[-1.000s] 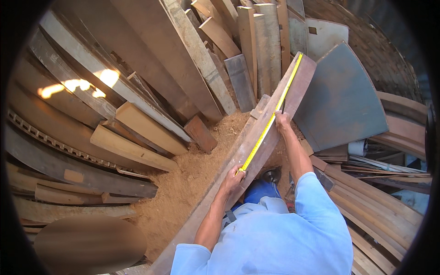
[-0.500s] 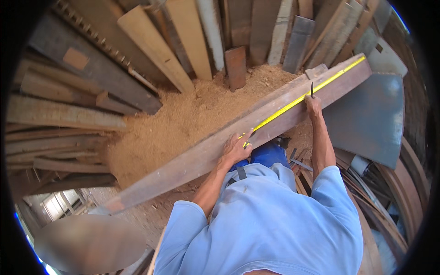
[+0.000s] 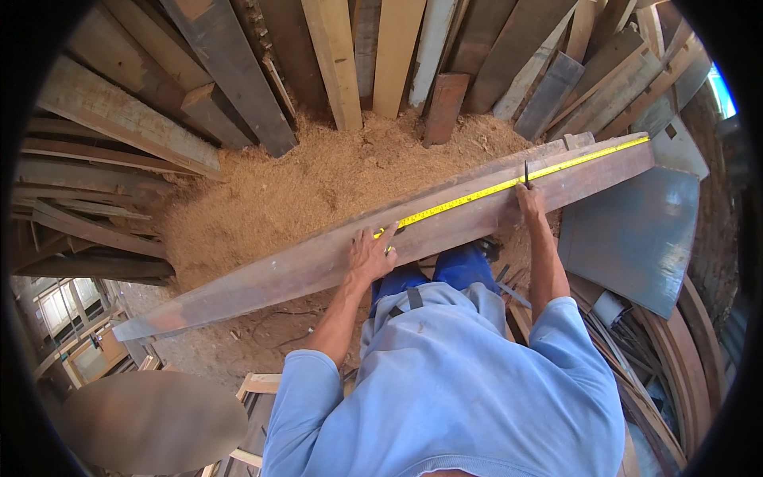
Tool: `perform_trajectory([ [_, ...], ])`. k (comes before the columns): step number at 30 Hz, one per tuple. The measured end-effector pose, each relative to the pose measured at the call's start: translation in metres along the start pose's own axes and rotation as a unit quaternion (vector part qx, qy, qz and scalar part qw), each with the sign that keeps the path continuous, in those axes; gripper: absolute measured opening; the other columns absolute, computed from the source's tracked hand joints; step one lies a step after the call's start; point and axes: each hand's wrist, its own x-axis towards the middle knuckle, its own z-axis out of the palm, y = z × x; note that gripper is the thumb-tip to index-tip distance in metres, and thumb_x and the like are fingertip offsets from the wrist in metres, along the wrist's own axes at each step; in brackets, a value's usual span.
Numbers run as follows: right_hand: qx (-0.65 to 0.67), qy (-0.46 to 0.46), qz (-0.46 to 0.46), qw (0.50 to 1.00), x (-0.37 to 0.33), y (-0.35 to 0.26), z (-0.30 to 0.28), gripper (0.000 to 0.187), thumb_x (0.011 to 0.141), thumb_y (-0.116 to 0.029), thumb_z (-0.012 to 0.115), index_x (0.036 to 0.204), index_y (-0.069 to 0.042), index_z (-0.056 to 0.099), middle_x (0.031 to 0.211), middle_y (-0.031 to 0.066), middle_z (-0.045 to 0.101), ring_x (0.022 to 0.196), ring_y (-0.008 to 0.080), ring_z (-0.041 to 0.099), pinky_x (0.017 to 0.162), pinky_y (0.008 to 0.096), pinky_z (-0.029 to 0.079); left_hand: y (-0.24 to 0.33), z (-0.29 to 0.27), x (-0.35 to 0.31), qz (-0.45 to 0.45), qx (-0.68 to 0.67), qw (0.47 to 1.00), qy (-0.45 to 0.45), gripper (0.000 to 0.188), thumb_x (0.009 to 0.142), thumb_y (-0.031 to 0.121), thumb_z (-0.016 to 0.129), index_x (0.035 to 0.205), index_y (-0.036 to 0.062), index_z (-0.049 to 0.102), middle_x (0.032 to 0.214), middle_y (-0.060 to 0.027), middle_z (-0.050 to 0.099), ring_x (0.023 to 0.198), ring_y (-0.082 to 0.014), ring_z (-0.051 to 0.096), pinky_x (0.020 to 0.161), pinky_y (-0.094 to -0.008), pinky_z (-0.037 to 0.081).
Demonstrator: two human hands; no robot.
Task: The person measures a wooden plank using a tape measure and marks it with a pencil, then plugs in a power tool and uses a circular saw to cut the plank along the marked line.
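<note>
A long wooden plank (image 3: 310,274) slants across in front of me, rising toward the right. Along it stretches a yellow tape measure (image 3: 457,205), its far end at the plank's right tip. My left hand (image 3: 369,254) is closed around the near end of the tape, over the plank, with bits of yellow showing between the fingers; the case is mostly hidden. Farther right, my right hand (image 3: 531,200) lies at the plank's near side by the tape. Its fingers are closed on a slim dark pencil (image 3: 526,173), held upright against the tape's edge.
Sawdust (image 3: 318,187) is heaped beyond the plank. Boards (image 3: 334,63) lean in a row at the back and left. A bluish-grey sheet (image 3: 632,238) stands at the right, above curved wood pieces (image 3: 671,350). A wooden frame (image 3: 258,383) sits at lower left.
The view has turned, so the plank lies flatter and both hands appear farther left. The hands keep hold of the tape measure and pencil.
</note>
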Motion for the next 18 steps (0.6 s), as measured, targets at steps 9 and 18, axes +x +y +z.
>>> perform_trajectory([
  [9, -0.043, -0.040, -0.001, 0.998, -0.017, -0.010, 0.009, 0.035, 0.087, -0.031, 0.060, 0.089, 0.003, 0.069, 0.068, 0.0056, 0.062, 0.061, 0.0153, 0.057, 0.058, 0.0349, 0.045, -0.003, -0.011, -0.001, -0.059, -0.006, 0.997, -0.051, 0.065, 0.080, 0.029, 0.064, 0.143, 0.0295, 0.048, 0.129, -0.0224, 0.048, 0.125, -0.0411, 0.043, 0.103, -0.0527, 0.042],
  [18, 0.045, -0.115, -0.141, 0.982, -0.063, -0.106, 0.026, 0.041, 0.098, -0.039, 0.054, 0.105, -0.002, 0.070, 0.083, 0.0136, 0.068, 0.082, 0.0213, 0.065, 0.074, 0.0357, 0.049, -0.005, -0.015, 0.003, -0.085, 0.004, 0.993, -0.084, 0.066, 0.080, 0.032, 0.065, 0.144, 0.0327, 0.047, 0.131, -0.0229, 0.047, 0.127, -0.0423, 0.042, 0.104, -0.0523, 0.041],
])
